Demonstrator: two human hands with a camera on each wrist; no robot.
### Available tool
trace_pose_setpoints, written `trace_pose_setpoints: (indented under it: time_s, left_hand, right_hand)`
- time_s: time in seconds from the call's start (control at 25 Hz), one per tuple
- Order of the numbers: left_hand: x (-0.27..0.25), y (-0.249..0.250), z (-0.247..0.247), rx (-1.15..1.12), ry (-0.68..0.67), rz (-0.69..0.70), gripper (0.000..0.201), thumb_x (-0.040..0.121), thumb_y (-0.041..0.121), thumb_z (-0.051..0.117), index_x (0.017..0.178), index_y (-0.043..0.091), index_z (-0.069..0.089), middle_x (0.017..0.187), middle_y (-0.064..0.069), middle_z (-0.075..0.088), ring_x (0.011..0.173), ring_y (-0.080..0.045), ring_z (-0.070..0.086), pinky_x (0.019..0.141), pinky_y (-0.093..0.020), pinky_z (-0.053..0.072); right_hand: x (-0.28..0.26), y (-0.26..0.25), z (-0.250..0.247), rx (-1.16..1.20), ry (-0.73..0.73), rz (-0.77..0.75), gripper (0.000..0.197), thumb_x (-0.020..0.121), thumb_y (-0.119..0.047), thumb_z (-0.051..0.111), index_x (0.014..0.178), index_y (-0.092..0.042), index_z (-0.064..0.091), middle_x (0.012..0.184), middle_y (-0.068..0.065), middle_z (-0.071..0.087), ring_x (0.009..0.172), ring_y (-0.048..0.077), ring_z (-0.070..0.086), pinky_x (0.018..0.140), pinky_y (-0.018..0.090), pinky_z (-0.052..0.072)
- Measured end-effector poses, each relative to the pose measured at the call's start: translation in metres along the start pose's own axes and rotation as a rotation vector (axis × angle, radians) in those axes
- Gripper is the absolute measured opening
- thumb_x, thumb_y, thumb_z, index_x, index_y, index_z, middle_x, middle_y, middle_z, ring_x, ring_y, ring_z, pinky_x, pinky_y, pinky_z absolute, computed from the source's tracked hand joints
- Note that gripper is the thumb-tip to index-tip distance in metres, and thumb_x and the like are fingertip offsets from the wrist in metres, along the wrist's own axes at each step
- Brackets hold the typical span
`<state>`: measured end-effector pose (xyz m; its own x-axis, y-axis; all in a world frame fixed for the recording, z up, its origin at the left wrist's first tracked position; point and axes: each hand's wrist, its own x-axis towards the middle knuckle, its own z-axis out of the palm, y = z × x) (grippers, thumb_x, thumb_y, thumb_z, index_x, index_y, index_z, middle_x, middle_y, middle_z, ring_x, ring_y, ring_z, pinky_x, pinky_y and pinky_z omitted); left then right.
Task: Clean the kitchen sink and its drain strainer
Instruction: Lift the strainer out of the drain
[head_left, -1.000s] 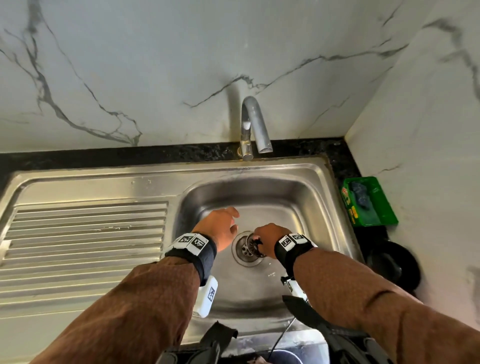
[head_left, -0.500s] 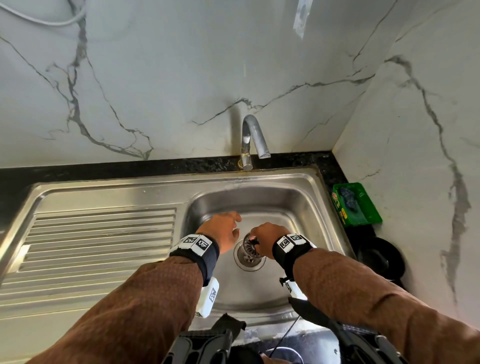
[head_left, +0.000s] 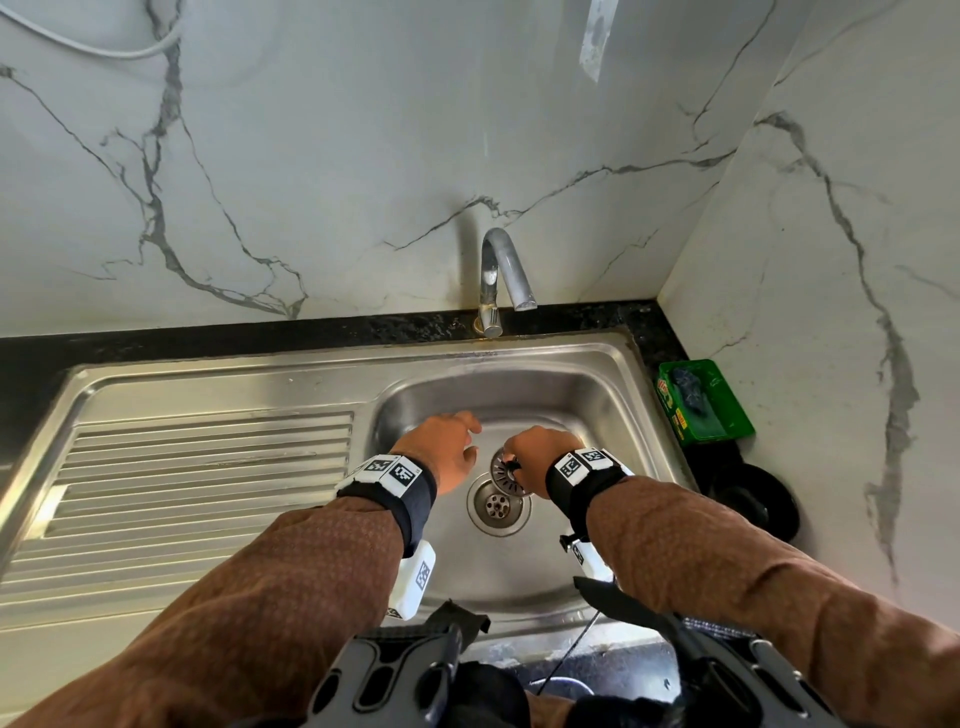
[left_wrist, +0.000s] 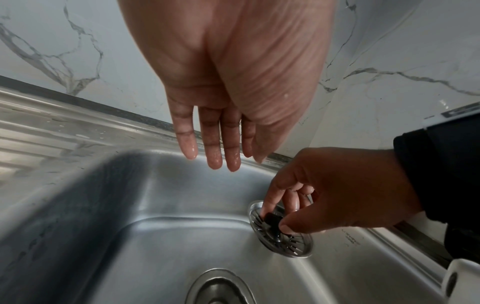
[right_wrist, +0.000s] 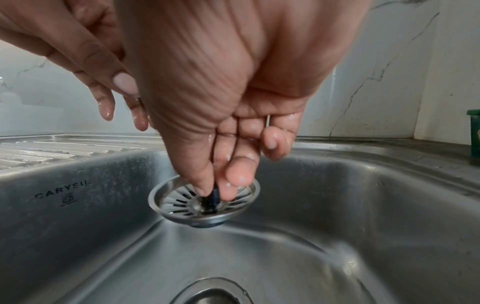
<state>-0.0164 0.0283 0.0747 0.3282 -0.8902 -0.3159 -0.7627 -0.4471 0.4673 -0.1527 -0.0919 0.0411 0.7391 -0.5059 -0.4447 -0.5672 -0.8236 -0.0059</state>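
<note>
Hands (right_wrist: 228, 115) around slotted steel strainer (right_wrist: 182, 202)

A home kitchen: a steel sink (head_left: 597, 384) with a ribbed drainboard (head_left: 202, 467) is set in a black stone counter (head_left: 208, 338), a curved tap (head_left: 501, 275) stands behind it, marble-look tiles (head_left: 363, 156) line the corner walls, and a green soap box (head_left: 698, 400) holds a scrubber.

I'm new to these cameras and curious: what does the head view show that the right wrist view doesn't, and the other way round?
Only the head view shows the tap, the open drain hole and both sleeves. Only the right wrist view shows the CARYSIL stamp on the sink wall and the fingertips pinching the strainer's black knob. Both show the right hand holding the strainer above the sink, and the left hand empty.
</note>
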Motion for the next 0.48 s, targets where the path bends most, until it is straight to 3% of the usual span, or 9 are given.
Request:
trace_pose_setpoints:
  time_s: [0.48]
  left_hand:
    - [0.0001,-0.0017,0.0057,-0.012,-0.018,-0.016,0.032,0.095,0.027,0.054,0.127,0.026,0.051,0.123,0.005,0.065,0.113,-0.017,0.061,0.099,-0.036,0.05]
  right_hand:
    - [-0.0007,0.0019,0.0007,-0.052,0.008,0.007,0.036,0.086,-0.029,0.068,0.121,-0.024,0.064,0.116,0.006,0.068,0.105,0.029,0.066,0.08,0.036,0.052]
